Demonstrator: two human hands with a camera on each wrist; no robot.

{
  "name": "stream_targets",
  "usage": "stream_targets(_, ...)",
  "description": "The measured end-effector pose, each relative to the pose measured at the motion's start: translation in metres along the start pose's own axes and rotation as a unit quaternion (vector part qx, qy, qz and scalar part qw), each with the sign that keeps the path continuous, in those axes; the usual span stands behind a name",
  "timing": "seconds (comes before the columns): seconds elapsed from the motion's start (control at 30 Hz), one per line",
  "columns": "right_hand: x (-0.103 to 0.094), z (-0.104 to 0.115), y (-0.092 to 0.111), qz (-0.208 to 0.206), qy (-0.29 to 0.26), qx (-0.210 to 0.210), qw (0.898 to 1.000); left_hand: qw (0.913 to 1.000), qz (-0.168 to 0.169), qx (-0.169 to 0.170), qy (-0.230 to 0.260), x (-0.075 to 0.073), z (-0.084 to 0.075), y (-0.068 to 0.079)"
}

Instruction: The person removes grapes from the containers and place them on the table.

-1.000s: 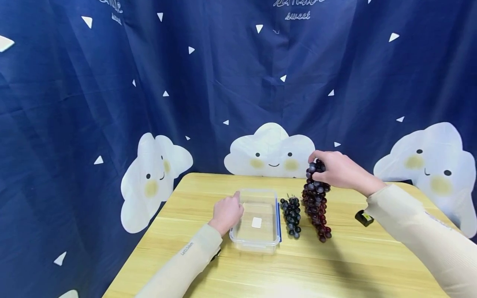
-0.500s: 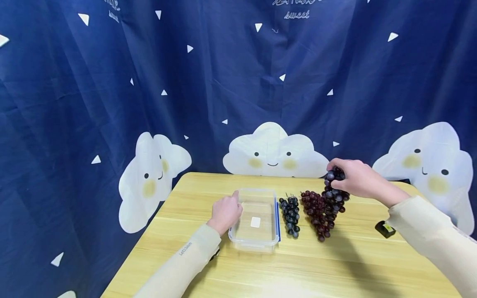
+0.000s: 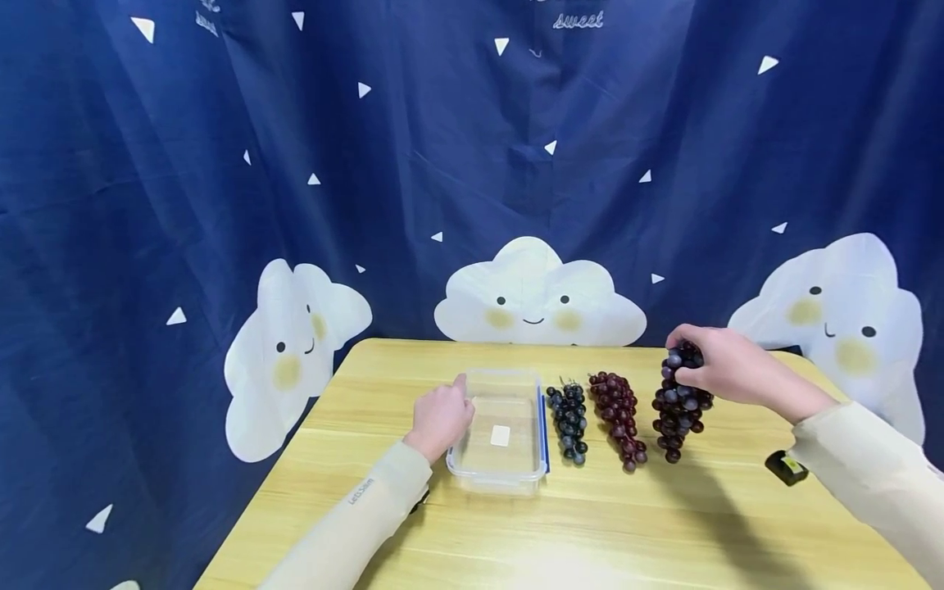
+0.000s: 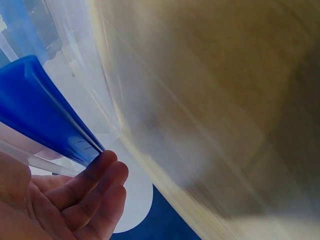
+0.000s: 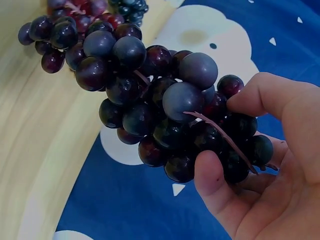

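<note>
A dark purple bunch of grapes (image 3: 682, 406) hangs from my right hand (image 3: 745, 369), whose thumb and fingers grip its top. The right wrist view shows the same grapes (image 5: 155, 110) with a pinkish stem beside the thumb. My left hand (image 3: 440, 418) holds the left side of a clear plastic food container (image 3: 497, 475). Close up in the left wrist view, the curled fingers (image 4: 92, 195) meet a blue locking flap (image 4: 47, 112) on the container. Right of the container lie a small black bunch of grapes (image 3: 569, 422) and a dark red bunch (image 3: 618, 418).
The light wooden table (image 3: 354, 459) bears the container and grapes. A strip of blue (image 3: 545, 434) runs along the container's right side. Behind the table hangs a navy curtain (image 3: 398, 180) printed with white clouds and triangles.
My right hand has moved right with the purple grapes, from over the red bunch to beside it, uncovering the red bunch. The left hand stays at the container.
</note>
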State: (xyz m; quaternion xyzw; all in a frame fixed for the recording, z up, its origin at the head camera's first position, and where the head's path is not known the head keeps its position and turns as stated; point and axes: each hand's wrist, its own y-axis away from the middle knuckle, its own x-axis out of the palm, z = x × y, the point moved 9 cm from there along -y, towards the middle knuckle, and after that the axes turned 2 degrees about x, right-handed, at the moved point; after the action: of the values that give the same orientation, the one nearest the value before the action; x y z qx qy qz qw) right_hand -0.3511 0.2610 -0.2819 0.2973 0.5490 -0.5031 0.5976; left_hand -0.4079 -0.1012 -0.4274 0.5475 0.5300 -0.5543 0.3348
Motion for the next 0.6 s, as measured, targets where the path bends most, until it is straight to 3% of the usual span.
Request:
stream_targets(0.37, 0.012, -0.020, 0.020, 0.022, -0.008, 0.035, 0.999, 1.0000, -0.007, 0.001, 0.001, 0.000, 0.001, -0.001)
stream_targets(0.6, 0.020, -0.028, 0.017, 0.022, -0.018, 0.041, 0.999, 0.9999, -0.010, -0.001, 0.004, -0.003, 0.000, 0.000)
